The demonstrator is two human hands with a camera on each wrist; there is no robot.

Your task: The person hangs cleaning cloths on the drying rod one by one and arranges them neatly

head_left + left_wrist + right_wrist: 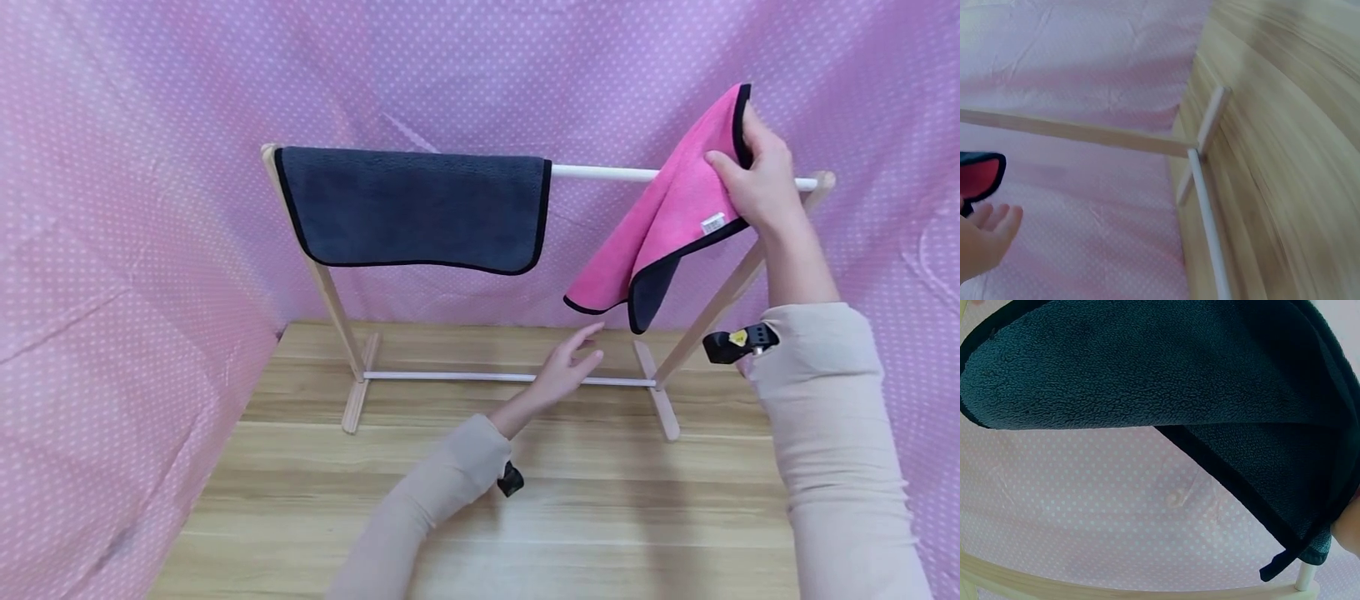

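My right hand [761, 175] grips a pink towel [686, 183] with black edging by its upper right part, thumb on the pink face. The towel hangs at a slant in front of the white top rod [603, 172], its lower corner folded to show a dark grey back. In the right wrist view that grey back [1147, 369] fills the upper part, and only a bit of the hand shows at the right edge. My left hand [562, 372] holds nothing, fingers loosely extended just below the towel's lower edge; the left wrist view shows the hand [985, 244] near a towel corner [979, 178].
A dark grey towel [412, 212] with black edging hangs over the left part of the rod. The wooden rack has side posts, feet [360, 400] and a low white bar [450, 377]. It stands on a wood-grain table [300, 517] before pink dotted cloth [150, 208].
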